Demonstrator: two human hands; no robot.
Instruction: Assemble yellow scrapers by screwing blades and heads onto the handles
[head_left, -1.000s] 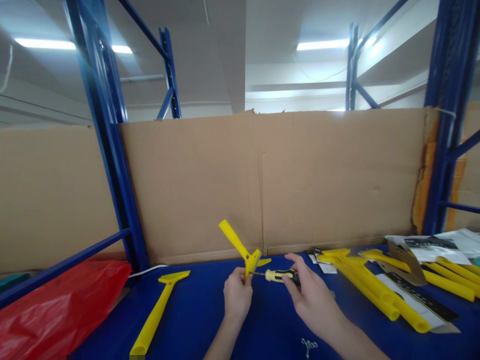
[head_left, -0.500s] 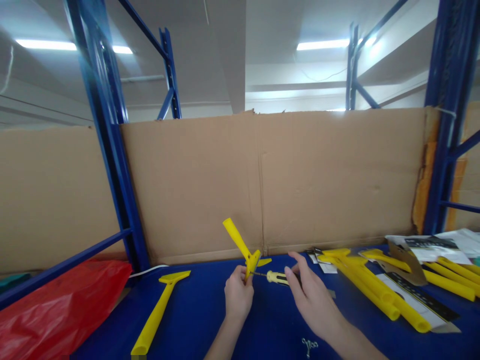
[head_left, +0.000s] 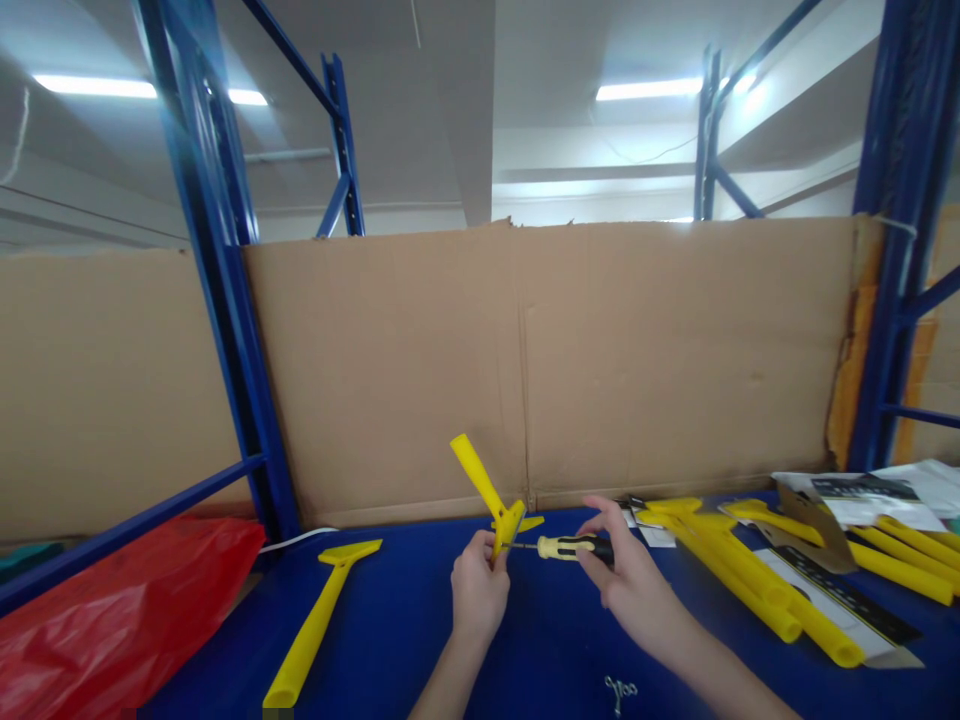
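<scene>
My left hand (head_left: 480,590) is closed round the head of a yellow plastic scraper (head_left: 480,478), whose hollow handle points up and to the left. My right hand (head_left: 626,560) has its thumb and fingers at the black end of a screwdriver (head_left: 562,547) with a cream and black grip. The screwdriver lies level, and its thin shaft reaches the scraper's head beside my left fingers; the tip's exact seat is too small to make out. Below my right hand lies a little heap of small silver screws (head_left: 619,690) on the blue tabletop (head_left: 390,640).
Another yellow scraper (head_left: 319,625) lies to the left, near a red plastic bag (head_left: 135,615). Several yellow scrapers (head_left: 739,570) are piled at the right with black-and-white packaging (head_left: 840,600). A cardboard panel (head_left: 390,370) stands behind, between blue rack posts (head_left: 259,440).
My right hand's fingers have shifted on the screwdriver, showing more of its black grip end. My left hand and the scraper have stayed nearly in place.
</scene>
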